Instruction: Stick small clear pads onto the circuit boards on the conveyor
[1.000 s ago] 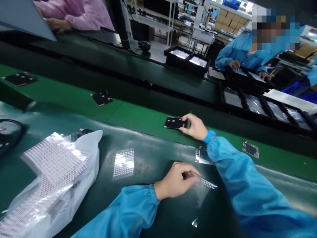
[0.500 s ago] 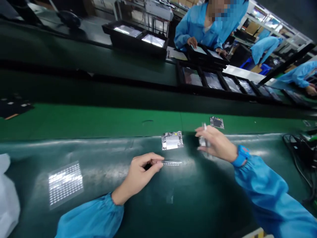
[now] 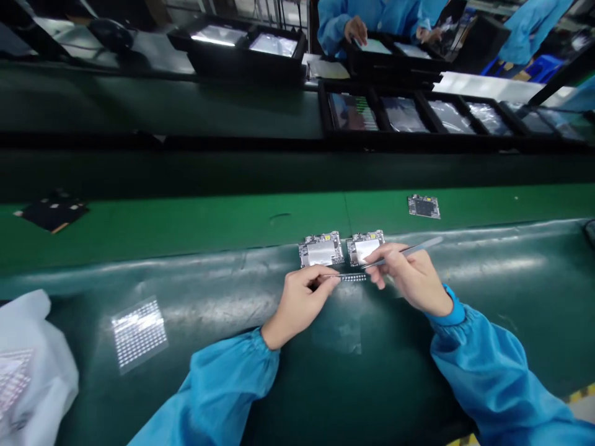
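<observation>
My left hand [image 3: 304, 303] pinches a narrow strip of small round stickers [image 3: 354, 277] and holds it just above the mat. In my right hand [image 3: 409, 275] is a pair of metal tweezers [image 3: 426, 244], with the tips pointing left at the strip's right end. Whether the tips grip a sticker is too small to tell. Right behind the strip lie two circuit boards with silver shields, the left board [image 3: 321, 249] and the right board [image 3: 365, 245], side by side. My right fingers partly cover the right board.
A sticker sheet [image 3: 139, 331] lies at left, near a white bag [image 3: 35, 365]. Another circuit board [image 3: 424, 206] sits farther back at right; dark parts [image 3: 54, 212] lie back left. Black trays [image 3: 325, 118] line the raised shelf, where a co-worker's hand [image 3: 356, 30] touches a panel.
The right board now lies beside the left one. My right hand has come in close to the strip with the tweezers in its fingers. The view has shifted.
</observation>
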`<action>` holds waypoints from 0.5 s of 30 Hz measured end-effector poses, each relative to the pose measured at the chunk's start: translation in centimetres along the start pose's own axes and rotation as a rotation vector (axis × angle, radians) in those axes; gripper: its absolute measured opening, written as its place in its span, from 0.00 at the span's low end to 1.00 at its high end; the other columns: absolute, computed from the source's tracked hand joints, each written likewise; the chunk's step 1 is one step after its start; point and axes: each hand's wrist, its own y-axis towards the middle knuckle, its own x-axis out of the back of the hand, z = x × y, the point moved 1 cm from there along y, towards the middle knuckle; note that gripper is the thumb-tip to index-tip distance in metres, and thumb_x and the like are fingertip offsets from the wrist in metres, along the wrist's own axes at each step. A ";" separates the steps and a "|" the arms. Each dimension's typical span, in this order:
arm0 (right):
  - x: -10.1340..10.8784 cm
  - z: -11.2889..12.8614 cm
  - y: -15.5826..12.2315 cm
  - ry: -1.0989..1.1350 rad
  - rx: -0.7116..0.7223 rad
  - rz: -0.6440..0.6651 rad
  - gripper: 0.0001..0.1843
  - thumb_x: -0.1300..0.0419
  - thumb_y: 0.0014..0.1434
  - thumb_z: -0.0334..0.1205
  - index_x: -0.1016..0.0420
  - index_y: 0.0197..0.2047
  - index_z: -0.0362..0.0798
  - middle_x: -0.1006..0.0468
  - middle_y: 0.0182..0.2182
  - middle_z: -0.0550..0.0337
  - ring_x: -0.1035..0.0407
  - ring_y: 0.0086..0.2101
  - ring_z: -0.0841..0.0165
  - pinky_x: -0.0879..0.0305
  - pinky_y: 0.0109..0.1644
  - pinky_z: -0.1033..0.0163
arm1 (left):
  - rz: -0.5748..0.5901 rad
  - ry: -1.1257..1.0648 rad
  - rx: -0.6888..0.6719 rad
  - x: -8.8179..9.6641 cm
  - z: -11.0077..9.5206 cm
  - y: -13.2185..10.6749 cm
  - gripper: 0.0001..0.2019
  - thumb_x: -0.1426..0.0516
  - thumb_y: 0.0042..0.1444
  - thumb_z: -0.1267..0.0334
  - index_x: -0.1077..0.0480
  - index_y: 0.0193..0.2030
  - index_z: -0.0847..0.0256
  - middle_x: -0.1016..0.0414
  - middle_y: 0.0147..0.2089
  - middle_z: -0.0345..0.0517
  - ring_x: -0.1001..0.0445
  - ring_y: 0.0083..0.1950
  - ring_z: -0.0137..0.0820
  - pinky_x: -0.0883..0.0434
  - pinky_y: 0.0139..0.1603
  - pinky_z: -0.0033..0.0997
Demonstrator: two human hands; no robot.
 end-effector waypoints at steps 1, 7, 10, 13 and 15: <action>-0.6 -0.1 0.0 0.029 -0.028 0.032 0.16 0.38 0.66 0.51 0.19 0.41 0.46 0.19 0.29 0.56 0.26 0.25 0.68 0.27 0.26 0.62 | 0.002 0.013 0.000 0.0 -0.1 0.0 0.05 0.38 0.57 0.67 0.21 0.33 0.64 0.23 0.22 0.41 0.28 0.23 0.28 0.32 0.25 0.24; -2.6 -0.2 0.2 -0.070 -0.017 0.006 0.06 0.29 0.56 0.39 0.17 0.38 0.49 0.20 0.35 0.57 0.26 0.27 0.70 0.25 0.31 0.63 | 0.022 0.056 -0.023 0.5 -0.6 -0.2 0.06 0.38 0.57 0.67 0.20 0.31 0.64 0.21 0.23 0.42 0.27 0.24 0.28 0.33 0.26 0.25; -3.2 -0.5 0.1 -0.104 -0.033 -0.015 0.05 0.28 0.55 0.38 0.17 0.36 0.48 0.19 0.33 0.57 0.26 0.26 0.69 0.25 0.30 0.63 | 0.029 0.059 -0.036 0.5 -0.6 -0.1 0.07 0.38 0.57 0.67 0.21 0.30 0.63 0.22 0.23 0.41 0.28 0.23 0.27 0.33 0.26 0.25; -3.6 -0.9 0.1 -0.167 -0.067 -0.047 0.04 0.28 0.54 0.37 0.17 0.32 0.47 0.19 0.30 0.57 0.26 0.24 0.70 0.27 0.27 0.64 | 0.039 0.064 -0.044 0.4 -0.5 0.0 0.08 0.38 0.57 0.67 0.21 0.28 0.63 0.22 0.23 0.42 0.27 0.24 0.28 0.33 0.27 0.25; -3.7 -1.0 0.1 -0.179 -0.071 -0.049 0.04 0.28 0.54 0.37 0.18 0.31 0.47 0.18 0.31 0.57 0.27 0.23 0.70 0.28 0.26 0.64 | 0.042 0.064 -0.051 0.4 -0.4 0.0 0.08 0.38 0.58 0.67 0.22 0.28 0.63 0.21 0.23 0.42 0.27 0.24 0.28 0.33 0.27 0.25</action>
